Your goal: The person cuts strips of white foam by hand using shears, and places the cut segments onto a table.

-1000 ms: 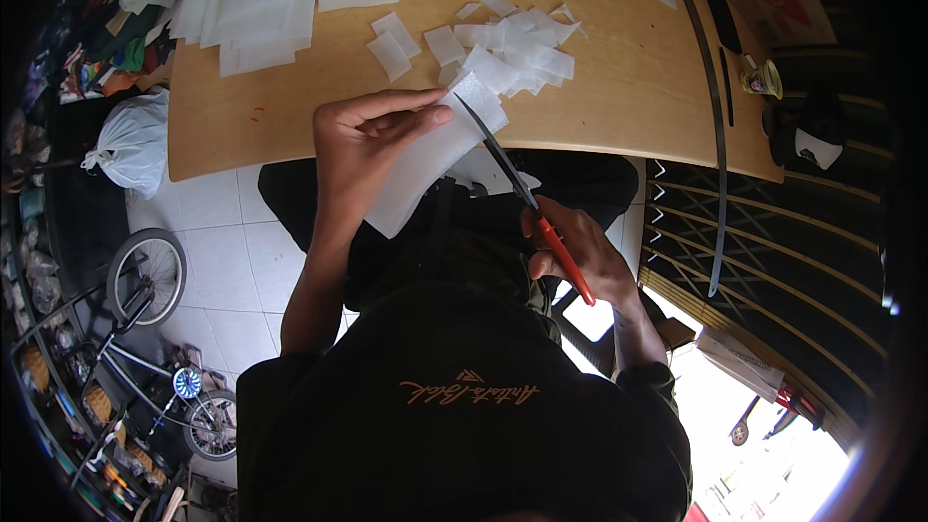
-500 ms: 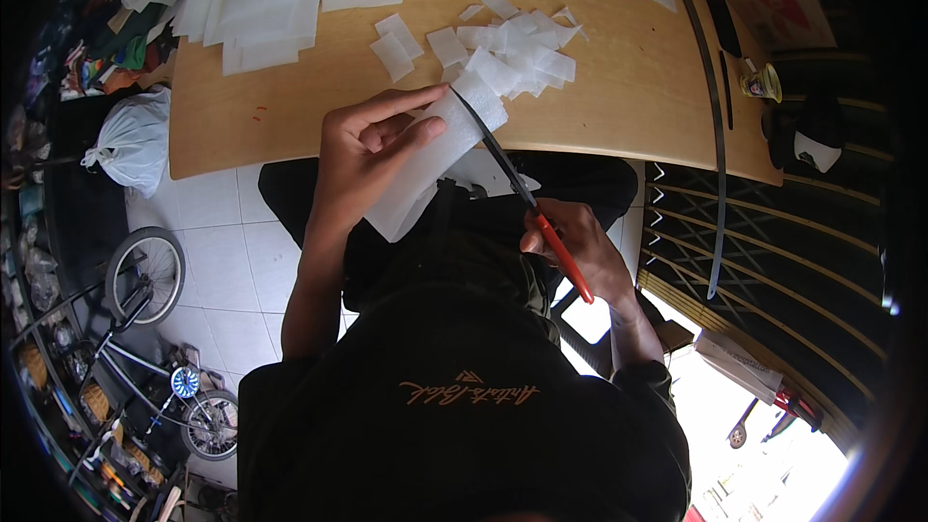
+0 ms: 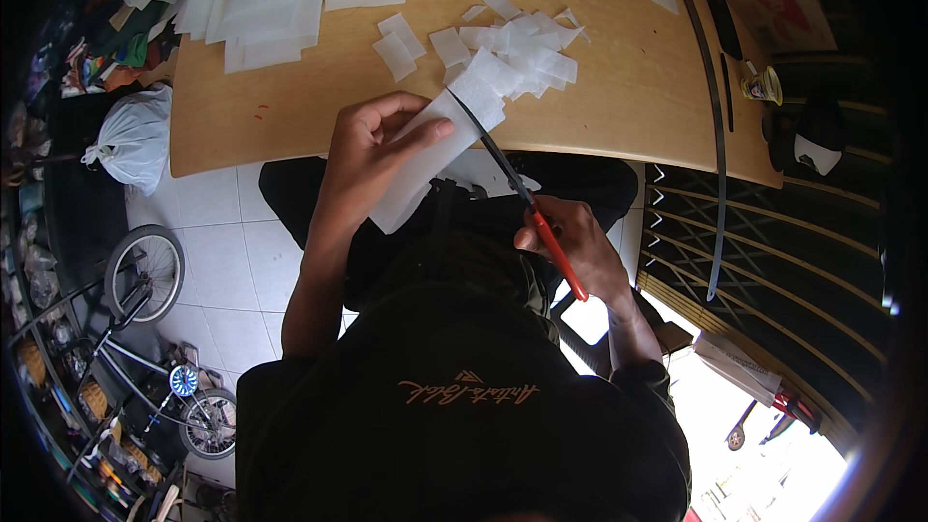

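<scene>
My left hand (image 3: 377,155) grips a strip of white translucent sheet (image 3: 418,166), its thumb on top and its fingers underneath. The strip slants from over my lap up past the table's near edge. My right hand (image 3: 575,242) is closed round the red handles of a pair of scissors (image 3: 548,242). Their dark blades lie across the strip's upper part, just beyond my left thumb, and look nearly closed. Past the blades, the strip's end reaches a loose heap of small cut white pieces (image 3: 532,46) on the table.
Stacks of larger white sheets (image 3: 261,0) lie along the wooden table's (image 3: 290,106) far side. A long dark metal strip (image 3: 717,135) overhangs its right edge, near a yellow cup (image 3: 764,85). A white plastic bag (image 3: 135,140) and a bicycle (image 3: 145,329) are at the left.
My left fingers have drawn back from the blade tips, the index finger now more bent. The strip's far end has shifted up slightly, and the scissors have moved a little to the left.
</scene>
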A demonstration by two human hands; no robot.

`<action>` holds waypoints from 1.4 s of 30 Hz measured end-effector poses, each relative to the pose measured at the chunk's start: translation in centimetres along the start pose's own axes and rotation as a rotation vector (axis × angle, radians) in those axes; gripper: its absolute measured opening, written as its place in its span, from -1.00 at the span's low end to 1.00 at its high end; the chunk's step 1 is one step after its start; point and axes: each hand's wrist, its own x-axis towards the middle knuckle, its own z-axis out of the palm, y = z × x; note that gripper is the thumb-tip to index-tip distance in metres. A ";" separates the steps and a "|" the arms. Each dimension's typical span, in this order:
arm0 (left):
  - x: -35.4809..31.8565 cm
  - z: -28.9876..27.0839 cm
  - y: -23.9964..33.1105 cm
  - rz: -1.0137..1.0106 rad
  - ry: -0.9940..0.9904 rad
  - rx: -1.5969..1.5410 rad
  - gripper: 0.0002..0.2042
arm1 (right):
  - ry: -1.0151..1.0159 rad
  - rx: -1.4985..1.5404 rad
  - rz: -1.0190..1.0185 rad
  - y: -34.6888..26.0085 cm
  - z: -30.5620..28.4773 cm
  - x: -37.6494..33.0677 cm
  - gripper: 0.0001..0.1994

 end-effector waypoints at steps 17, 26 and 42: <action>0.3 1.1 -0.4 0.010 0.025 -0.019 -0.77 | -0.046 -0.125 -0.159 0.4 -0.5 0.3 -0.25; 1.5 0.8 -1.4 -0.001 0.019 -0.052 -0.77 | 0.059 -0.046 -0.103 0.5 0.3 1.0 -0.40; 2.8 -0.2 -0.1 -0.113 -0.096 -0.059 -0.71 | 0.021 -0.094 -0.019 -1.5 -1.1 3.0 -0.34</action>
